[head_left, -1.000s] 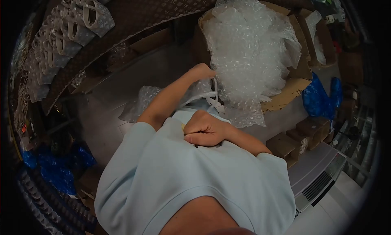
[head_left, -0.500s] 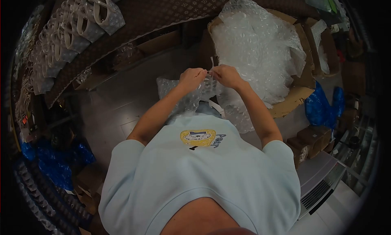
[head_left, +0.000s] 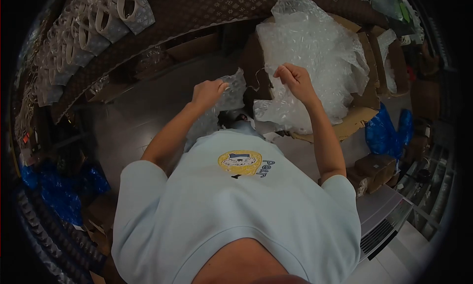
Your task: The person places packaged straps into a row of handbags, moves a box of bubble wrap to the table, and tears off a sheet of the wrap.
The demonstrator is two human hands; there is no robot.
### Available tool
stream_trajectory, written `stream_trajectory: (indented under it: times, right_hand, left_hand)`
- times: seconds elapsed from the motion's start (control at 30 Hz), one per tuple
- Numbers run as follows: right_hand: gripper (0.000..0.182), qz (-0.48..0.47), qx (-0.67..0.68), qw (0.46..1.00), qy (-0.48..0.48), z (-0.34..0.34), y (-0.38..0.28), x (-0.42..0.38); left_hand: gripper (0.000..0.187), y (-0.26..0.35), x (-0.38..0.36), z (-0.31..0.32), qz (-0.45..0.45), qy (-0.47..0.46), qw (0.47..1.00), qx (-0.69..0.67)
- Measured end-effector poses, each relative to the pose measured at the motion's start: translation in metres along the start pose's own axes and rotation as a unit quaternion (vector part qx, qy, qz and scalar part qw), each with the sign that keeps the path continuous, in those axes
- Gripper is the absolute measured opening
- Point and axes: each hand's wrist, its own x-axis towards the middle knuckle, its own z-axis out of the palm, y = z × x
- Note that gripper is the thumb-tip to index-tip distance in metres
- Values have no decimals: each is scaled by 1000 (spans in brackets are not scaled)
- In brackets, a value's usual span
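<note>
My left hand (head_left: 209, 93) is closed on the edge of a piece of bubble wrap (head_left: 234, 89), which hangs down in front of my shirt. My right hand (head_left: 297, 81) is raised in a pinch at the near left side of a big heap of bubble wrap (head_left: 313, 47) and seems to grip its edge; the fingertips partly hide what is in them. Between the hands a thin curled plastic strand (head_left: 256, 80) dangles. A gap separates the left piece from the heap.
The heap overflows an open cardboard box (head_left: 354, 117). Beside it stands another box (head_left: 396, 62) with plastic inside. Blue plastic bags (head_left: 384, 131) lie at right, near small cartons (head_left: 377, 168). A brown patterned table edge (head_left: 197, 13) with several grey bags (head_left: 108, 25) runs across the far left.
My hands have moved apart from where they met, left hand to the left, right hand up and right. The bubble wrap between them has parted into two sides.
</note>
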Motion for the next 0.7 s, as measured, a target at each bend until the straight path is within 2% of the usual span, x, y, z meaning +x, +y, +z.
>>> stream_trajectory:
  times: [0.03, 0.1, 0.13, 0.17, 0.2, 0.23, 0.27, 0.3, 0.33, 0.37, 0.4, 0.43, 0.47, 0.5, 0.53, 0.57, 0.6, 0.63, 0.67, 0.7]
  right_hand:
    - [25, 12, -35, 999, -23, 0, 0, -1]
    - [25, 34, -69, 996, -51, 7, 4, -9]
    - [25, 37, -28, 997, -55, 14, 6, -10]
    - [25, 37, 12, 997, -60, 18, 5, -8]
    - [25, 33, 11, 997, -62, 19, 3, -5]
    - [24, 72, 54, 994, -67, 19, 0, -3]
    - [24, 112, 98, 986, -73, 21, -4, -1]
    - [24, 110, 98, 986, -75, 23, -8, 0]
    - [23, 134, 165, 973, -88, 26, -13, 0]
    - [22, 158, 231, 955, -100, 27, -16, 0]
    - [22, 157, 230, 955, -101, 24, -17, 1]
    - [21, 172, 276, 943, -75, 17, -16, 3]
    - [20, 185, 323, 927, -48, 9, -13, 7]
    - [19, 137, 359, 923, 12, -17, -2, 16]
    - [18, 110, 379, 909, 133, -54, -3, 22]
    - [16, 63, 458, 861, 213, -106, 1, 24]
    - [15, -1, 561, 788, 252, -164, 15, 13]
    - [13, -56, 551, 768, 323, -224, 39, -5]
    - [15, -46, 512, 747, 422, -279, 59, -29]
    - [20, -69, 444, 745, 492, -343, 113, -53]
  left_hand:
    - [34, 4, 3, -18, -67, -13, 993, -101]
    - [40, 24, 2, -48, -34, -3, 988, -152]
    - [46, 35, 2, -57, -2, 9, 979, -203]
    - [46, 47, 1, -61, -3, 12, 979, -205]
    - [48, 60, -2, -63, 36, -39, 981, -185]
    - [50, 72, -5, -61, 73, -92, 980, -163]
    - [50, 84, -5, -54, 71, -89, 980, -162]
    - [44, 97, -4, -47, 65, -100, 986, -114]
    - [39, 102, -4, -41, 61, -110, 990, -65]
    - [39, 101, -2, -37, 61, -108, 990, -65]
    - [37, 99, -1, -30, 41, -157, 979, -125]
    - [35, 96, -1, -22, 19, -206, 961, -185]
    - [32, 87, -3, -16, 49, -175, 975, -128]
    - [29, 73, -8, -15, 77, -144, 984, -69]
    - [27, 55, -11, -21, 28, -137, 989, -38]
    - [26, 31, -15, -32, -24, -130, 991, -7]
    - [26, -3, -19, -39, -64, -116, 991, -2]
    - [25, -37, -24, -49, -103, -102, 989, 6]
    - [26, -60, -32, -66, -128, -102, 986, -24]
    - [27, -75, -40, -79, -154, -102, 981, -58]
